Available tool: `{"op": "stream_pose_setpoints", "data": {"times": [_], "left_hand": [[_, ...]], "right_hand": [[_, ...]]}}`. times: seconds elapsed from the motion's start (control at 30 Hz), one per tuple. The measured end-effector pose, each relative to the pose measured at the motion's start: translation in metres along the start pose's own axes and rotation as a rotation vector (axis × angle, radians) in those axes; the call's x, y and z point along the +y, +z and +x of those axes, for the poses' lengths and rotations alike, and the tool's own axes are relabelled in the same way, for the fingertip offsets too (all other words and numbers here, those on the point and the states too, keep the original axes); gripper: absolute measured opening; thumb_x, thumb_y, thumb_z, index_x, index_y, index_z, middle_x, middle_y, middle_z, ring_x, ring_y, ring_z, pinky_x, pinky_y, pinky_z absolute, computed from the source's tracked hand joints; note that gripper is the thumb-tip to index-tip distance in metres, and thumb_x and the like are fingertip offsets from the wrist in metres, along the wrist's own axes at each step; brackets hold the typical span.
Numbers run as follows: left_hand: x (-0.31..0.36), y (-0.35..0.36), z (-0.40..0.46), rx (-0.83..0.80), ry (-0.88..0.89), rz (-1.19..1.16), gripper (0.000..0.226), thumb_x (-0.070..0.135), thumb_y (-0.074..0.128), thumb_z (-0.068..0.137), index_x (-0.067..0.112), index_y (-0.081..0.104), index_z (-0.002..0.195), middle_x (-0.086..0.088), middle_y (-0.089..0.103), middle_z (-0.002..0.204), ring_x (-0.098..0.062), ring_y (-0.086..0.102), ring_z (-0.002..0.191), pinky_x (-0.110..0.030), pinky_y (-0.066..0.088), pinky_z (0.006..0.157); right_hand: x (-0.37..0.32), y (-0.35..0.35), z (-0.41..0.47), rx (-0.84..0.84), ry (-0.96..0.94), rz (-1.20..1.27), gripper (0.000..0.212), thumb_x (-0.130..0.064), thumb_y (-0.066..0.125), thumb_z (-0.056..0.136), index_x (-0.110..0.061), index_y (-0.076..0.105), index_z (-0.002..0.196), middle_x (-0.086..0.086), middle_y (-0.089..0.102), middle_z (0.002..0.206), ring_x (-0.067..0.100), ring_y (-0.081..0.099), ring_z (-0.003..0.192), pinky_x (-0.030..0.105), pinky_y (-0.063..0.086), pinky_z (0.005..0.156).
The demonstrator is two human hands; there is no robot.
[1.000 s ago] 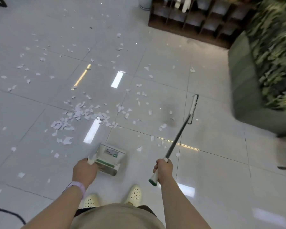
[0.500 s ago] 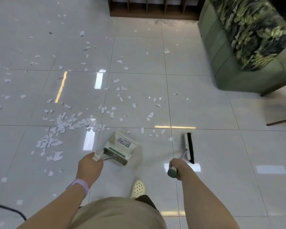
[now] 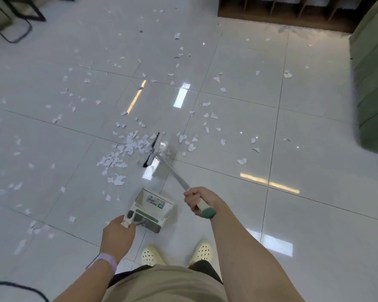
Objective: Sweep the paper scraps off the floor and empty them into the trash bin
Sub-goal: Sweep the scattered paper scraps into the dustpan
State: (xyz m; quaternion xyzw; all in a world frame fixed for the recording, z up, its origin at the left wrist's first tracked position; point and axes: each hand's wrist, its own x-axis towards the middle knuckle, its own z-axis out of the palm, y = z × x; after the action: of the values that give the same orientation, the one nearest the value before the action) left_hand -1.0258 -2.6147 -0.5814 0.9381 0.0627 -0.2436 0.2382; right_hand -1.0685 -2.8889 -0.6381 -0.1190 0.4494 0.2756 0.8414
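Note:
White paper scraps are scattered over the glossy tiled floor, with a dense pile [image 3: 127, 150] ahead of me. My right hand [image 3: 202, 200] grips the green-capped handle of a broom [image 3: 172, 171]; its black-bristled head [image 3: 152, 149] rests on the floor at the pile's right edge. My left hand [image 3: 117, 235] holds the handle of a white and green dustpan [image 3: 152, 209], which sits low in front of my feet with its mouth toward the pile. No trash bin is in view.
A green sofa [image 3: 373, 83] stands at the right edge. A dark wooden shelf [image 3: 282, 12] runs along the far wall. Black metal chair legs [image 3: 15, 20] are at the top left. A black cable [image 3: 15, 287] lies on the floor at the bottom left.
The broom head has swung from the right side of the floor leftward to the edge of the scrap pile. My view has shifted left. The dustpan has stayed low in front of me.

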Motion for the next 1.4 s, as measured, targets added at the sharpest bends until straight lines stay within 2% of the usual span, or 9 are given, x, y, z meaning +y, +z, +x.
{"op": "stream_pose_setpoints", "data": {"times": [0.13, 0.27, 0.4, 0.53, 0.7, 0.87, 1.13, 1.27, 1.4], "left_hand": [[-0.016, -0.009, 0.008, 0.075, -0.080, -0.073, 0.023, 0.014, 0.061, 0.093, 0.015, 0.058, 0.070, -0.006, 0.061, 0.064, -0.023, 0.055, 0.060, -0.028, 0.039, 0.055], [-0.016, -0.010, 0.015, 0.083, -0.097, -0.118, 0.020, 0.012, 0.062, 0.092, 0.013, 0.060, 0.072, -0.008, 0.063, 0.066, -0.023, 0.057, 0.062, -0.027, 0.038, 0.053], [0.001, 0.000, 0.018, 0.053, -0.059, -0.149, 0.012, 0.013, 0.062, 0.092, 0.012, 0.066, 0.080, -0.008, 0.064, 0.066, -0.023, 0.058, 0.062, -0.026, 0.040, 0.053], [0.031, 0.021, 0.023, -0.015, 0.007, -0.126, 0.012, 0.018, 0.063, 0.093, 0.013, 0.066, 0.082, -0.006, 0.064, 0.068, -0.019, 0.057, 0.063, -0.023, 0.037, 0.052], [0.092, 0.070, 0.028, -0.091, 0.088, -0.110, 0.025, 0.012, 0.057, 0.094, 0.009, 0.058, 0.070, -0.007, 0.059, 0.064, -0.019, 0.051, 0.059, -0.024, 0.035, 0.052], [0.162, 0.113, 0.028, -0.122, 0.140, -0.130, 0.014, 0.010, 0.058, 0.092, 0.002, 0.066, 0.085, -0.011, 0.065, 0.076, -0.028, 0.060, 0.069, -0.024, 0.039, 0.054], [0.221, 0.135, 0.059, -0.187, 0.188, -0.114, 0.021, 0.009, 0.057, 0.092, 0.006, 0.055, 0.072, -0.008, 0.057, 0.067, -0.019, 0.050, 0.058, -0.023, 0.033, 0.050], [0.249, 0.131, 0.098, -0.226, 0.205, -0.095, 0.017, 0.010, 0.059, 0.093, 0.003, 0.059, 0.077, -0.008, 0.059, 0.070, -0.017, 0.051, 0.060, -0.022, 0.034, 0.051], [0.259, 0.115, 0.138, -0.264, 0.181, -0.046, 0.013, 0.013, 0.062, 0.090, 0.004, 0.061, 0.081, -0.007, 0.063, 0.073, -0.018, 0.055, 0.063, -0.022, 0.038, 0.053]], "right_hand": [[0.020, 0.016, 0.002, 0.021, -0.013, -0.171, 0.020, 0.002, 0.051, 0.094, -0.012, 0.043, 0.083, -0.003, 0.038, 0.056, 0.004, 0.033, 0.034, 0.015, 0.030, 0.030], [0.020, 0.022, -0.007, 0.047, -0.034, -0.009, 0.027, 0.003, 0.048, 0.094, -0.015, 0.040, 0.076, -0.003, 0.034, 0.053, 0.006, 0.032, 0.031, 0.016, 0.029, 0.028], [0.001, 0.030, -0.025, 0.118, -0.193, 0.175, 0.031, 0.005, 0.040, 0.093, -0.016, 0.035, 0.071, -0.002, 0.031, 0.045, 0.008, 0.032, 0.028, 0.016, 0.029, 0.027], [-0.016, -0.005, -0.060, 0.306, -0.340, 0.237, 0.025, 0.005, 0.042, 0.092, -0.014, 0.036, 0.078, -0.001, 0.033, 0.044, 0.008, 0.033, 0.027, 0.014, 0.030, 0.029], [-0.024, -0.059, -0.112, 0.530, -0.416, 0.120, 0.016, -0.006, 0.057, 0.092, -0.010, 0.047, 0.080, -0.001, 0.042, 0.040, 0.011, 0.041, 0.028, 0.019, 0.035, 0.033], [-0.039, -0.120, -0.153, 0.661, -0.472, 0.213, 0.012, 0.002, 0.049, 0.088, -0.006, 0.050, 0.079, 0.003, 0.044, 0.047, 0.012, 0.042, 0.029, 0.017, 0.036, 0.034], [-0.073, -0.144, -0.149, 0.749, -0.415, 0.203, 0.008, 0.002, 0.049, 0.087, -0.006, 0.050, 0.085, 0.004, 0.047, 0.056, 0.012, 0.043, 0.035, 0.019, 0.038, 0.037], [-0.113, -0.134, -0.132, 0.715, -0.370, 0.241, 0.015, 0.005, 0.047, 0.086, -0.009, 0.047, 0.092, 0.000, 0.038, 0.052, 0.010, 0.039, 0.032, 0.016, 0.035, 0.033], [-0.149, -0.088, -0.090, 0.654, -0.244, 0.036, 0.011, 0.004, 0.051, 0.080, -0.005, 0.053, 0.086, 0.007, 0.047, 0.058, 0.015, 0.044, 0.035, 0.022, 0.040, 0.036]]}}
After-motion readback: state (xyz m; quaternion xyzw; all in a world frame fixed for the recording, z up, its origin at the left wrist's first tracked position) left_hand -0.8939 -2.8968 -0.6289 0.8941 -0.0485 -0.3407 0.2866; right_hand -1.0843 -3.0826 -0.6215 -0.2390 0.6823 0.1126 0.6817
